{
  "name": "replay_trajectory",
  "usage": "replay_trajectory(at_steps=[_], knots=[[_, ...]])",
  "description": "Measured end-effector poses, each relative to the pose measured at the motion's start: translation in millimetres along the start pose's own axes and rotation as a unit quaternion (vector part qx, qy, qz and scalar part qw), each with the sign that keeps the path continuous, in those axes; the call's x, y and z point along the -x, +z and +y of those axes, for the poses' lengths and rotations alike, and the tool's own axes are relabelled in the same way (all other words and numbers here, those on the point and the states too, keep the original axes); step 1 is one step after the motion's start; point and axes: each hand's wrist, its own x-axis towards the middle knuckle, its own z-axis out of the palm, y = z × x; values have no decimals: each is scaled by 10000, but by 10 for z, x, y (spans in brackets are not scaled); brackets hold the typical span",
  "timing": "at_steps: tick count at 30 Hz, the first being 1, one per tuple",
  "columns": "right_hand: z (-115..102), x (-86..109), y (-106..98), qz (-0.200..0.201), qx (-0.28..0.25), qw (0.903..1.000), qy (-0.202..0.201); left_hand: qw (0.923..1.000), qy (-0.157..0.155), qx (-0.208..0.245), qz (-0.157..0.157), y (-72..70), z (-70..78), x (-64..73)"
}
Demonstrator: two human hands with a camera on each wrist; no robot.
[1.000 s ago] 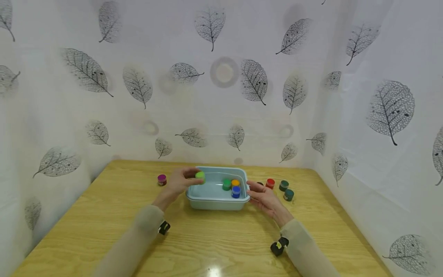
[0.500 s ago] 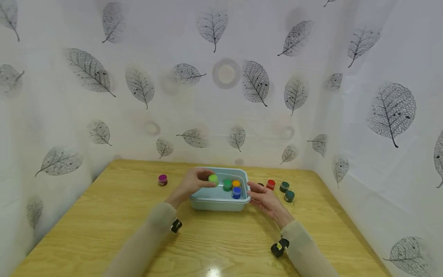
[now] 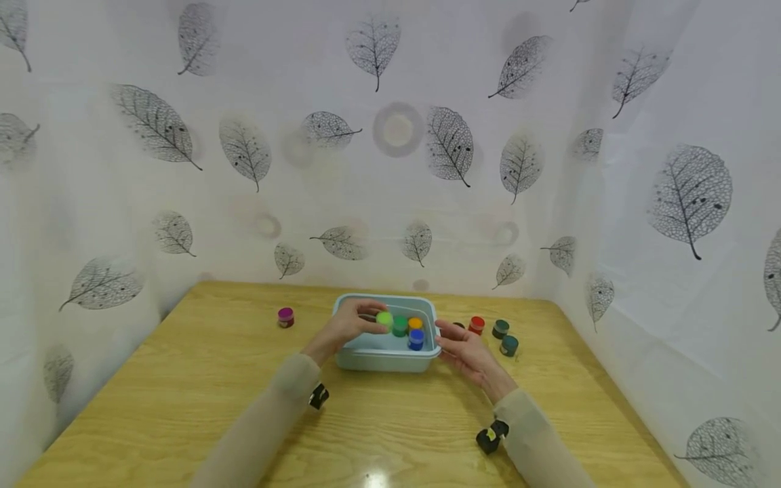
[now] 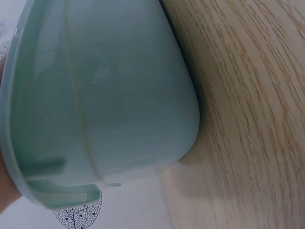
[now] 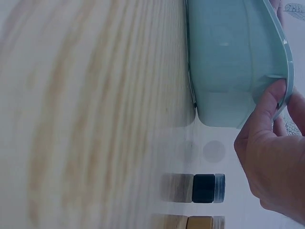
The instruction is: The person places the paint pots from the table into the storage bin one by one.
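Observation:
My left hand (image 3: 344,330) holds a light green paint jar (image 3: 384,320) between thumb and fingers, inside the pale blue plastic basin (image 3: 381,362). Right beside that jar stand a green paint jar (image 3: 399,325), an orange paint jar (image 3: 415,324) and a blue paint jar (image 3: 415,339). At the basin's right end, my right hand (image 3: 472,354) pinches the rim; the right wrist view shows its thumb (image 5: 272,98) against the outside below the lip. The left wrist view is mostly the basin's outer wall (image 4: 124,95), which hides most of the left hand.
A purple paint jar (image 3: 285,317) stands left of the basin on the wooden table (image 3: 366,420). To the right are a red jar (image 3: 476,324), a dark green jar (image 3: 501,329) and a teal jar (image 3: 509,346). A leaf-patterned curtain (image 3: 390,190) hangs behind.
My left hand has carried the light green jar rightward from the basin's left side to beside the green jar, and lower. The right hand has stayed at the rim.

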Motion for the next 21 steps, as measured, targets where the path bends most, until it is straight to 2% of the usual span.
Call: replay_trajectory(at_steps=[6, 21], knots=[[-7, -18, -7, -14, 37, 10000, -2, 10000, -41, 14, 85, 3, 0, -17], [18, -11, -19, -72, 15, 10000, 11, 9999, -157, -15, -2, 73, -27, -65]])
